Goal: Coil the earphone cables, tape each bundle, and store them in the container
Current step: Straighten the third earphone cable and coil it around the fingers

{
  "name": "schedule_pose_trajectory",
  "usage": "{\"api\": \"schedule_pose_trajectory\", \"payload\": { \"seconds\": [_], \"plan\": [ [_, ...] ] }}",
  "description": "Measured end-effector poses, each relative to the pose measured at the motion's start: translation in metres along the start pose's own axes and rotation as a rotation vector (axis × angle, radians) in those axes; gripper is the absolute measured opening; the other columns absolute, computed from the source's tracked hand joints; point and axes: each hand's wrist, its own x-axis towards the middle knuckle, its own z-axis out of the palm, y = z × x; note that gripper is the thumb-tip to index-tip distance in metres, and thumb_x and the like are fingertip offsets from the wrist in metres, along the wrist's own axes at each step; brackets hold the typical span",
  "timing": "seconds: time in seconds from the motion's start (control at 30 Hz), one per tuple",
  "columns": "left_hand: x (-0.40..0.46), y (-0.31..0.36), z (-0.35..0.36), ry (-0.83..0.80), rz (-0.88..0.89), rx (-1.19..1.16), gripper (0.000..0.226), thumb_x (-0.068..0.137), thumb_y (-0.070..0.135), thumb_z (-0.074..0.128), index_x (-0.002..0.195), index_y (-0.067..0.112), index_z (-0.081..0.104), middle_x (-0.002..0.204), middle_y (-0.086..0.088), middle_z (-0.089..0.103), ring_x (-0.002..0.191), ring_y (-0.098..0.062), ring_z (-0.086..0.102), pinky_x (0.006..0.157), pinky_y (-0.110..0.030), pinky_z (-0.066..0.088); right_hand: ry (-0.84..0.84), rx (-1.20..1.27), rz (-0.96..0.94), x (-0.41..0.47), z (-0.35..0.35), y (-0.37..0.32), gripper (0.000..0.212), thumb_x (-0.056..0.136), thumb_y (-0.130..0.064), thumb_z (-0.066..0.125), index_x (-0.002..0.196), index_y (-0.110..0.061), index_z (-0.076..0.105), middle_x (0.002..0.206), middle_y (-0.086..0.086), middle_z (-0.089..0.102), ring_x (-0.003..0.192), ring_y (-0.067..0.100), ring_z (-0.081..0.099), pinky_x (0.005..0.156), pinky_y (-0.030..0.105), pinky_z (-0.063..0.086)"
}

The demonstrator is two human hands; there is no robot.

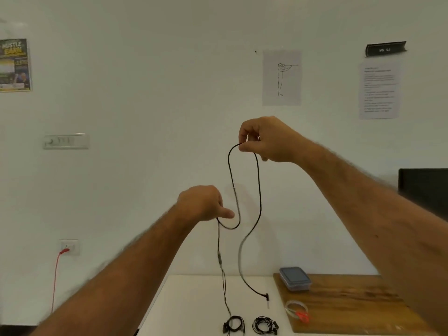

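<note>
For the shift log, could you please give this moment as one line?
stage: coiling | right hand: pinches cable | left hand: holds cable lower | coiled earphones: on table | container: lidded

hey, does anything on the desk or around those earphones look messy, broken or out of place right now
Nothing stands out. The right hand and left hand hold one earphone cable up in a loose loop, its plug hanging near the table. Two coiled earphones lie tidily beside the lidded container.
</note>
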Motion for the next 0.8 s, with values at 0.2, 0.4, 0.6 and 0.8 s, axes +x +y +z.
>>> {"api": "schedule_pose_trajectory", "payload": {
  "seconds": [0.2, 0.4, 0.6, 0.8],
  "plan": [
    [0.004, 0.009, -0.013, 0.183, 0.017, -0.124, 0.042, 0.085, 0.059, 0.061, 0.087, 0.018, 0.071, 0.077, 0.002, 0.068, 0.071, -0.014, 0.061, 0.068, -0.031, 0.05, -0.008, 0.08, 0.064, -0.006, 0.002, 0.003, 0.004, 0.092, -0.011, 0.059, 0.09, -0.014, 0.059, 0.075, 0.0, 0.073, 0.061, 0.011, 0.072, 0.057, 0.034, 0.058],
    [-0.001, 0.014, -0.024, 0.288, 0.157, -0.696, 0.045, 0.086, 0.047, 0.066, 0.123, 0.024, 0.059, 0.104, 0.004, 0.068, 0.094, -0.013, 0.064, 0.085, -0.034, 0.053, -0.032, 0.225, 0.053, -0.011, 0.009, 0.004, 0.012, 0.087, -0.001, 0.054, 0.09, -0.01, 0.06, 0.08, 0.006, 0.075, 0.07, 0.013, 0.074, 0.063, 0.037, 0.062],
    [-0.013, 0.023, -0.021, 0.217, 0.209, -0.97, 0.021, 0.094, 0.029, 0.059, 0.096, 0.011, 0.069, 0.081, 0.0, 0.071, 0.077, -0.009, 0.067, 0.071, -0.025, 0.05, -0.078, 0.511, 0.077, -0.022, 0.008, 0.003, 0.009, 0.092, 0.002, 0.057, 0.092, -0.007, 0.057, 0.083, 0.011, 0.076, 0.083, 0.024, 0.075, 0.065, 0.033, 0.06],
    [-0.025, 0.026, -0.018, 0.055, 0.18, -1.328, 0.022, 0.1, 0.028, 0.051, 0.087, 0.012, 0.061, 0.071, -0.001, 0.061, 0.065, -0.015, 0.065, 0.072, -0.036, 0.057, -0.281, 0.783, 0.19, -0.047, -0.006, 0.02, 0.012, 0.095, 0.007, 0.051, 0.097, -0.003, 0.058, 0.099, 0.019, 0.074, 0.096, 0.036, 0.072, 0.073, 0.038, 0.061]
  ]
}}
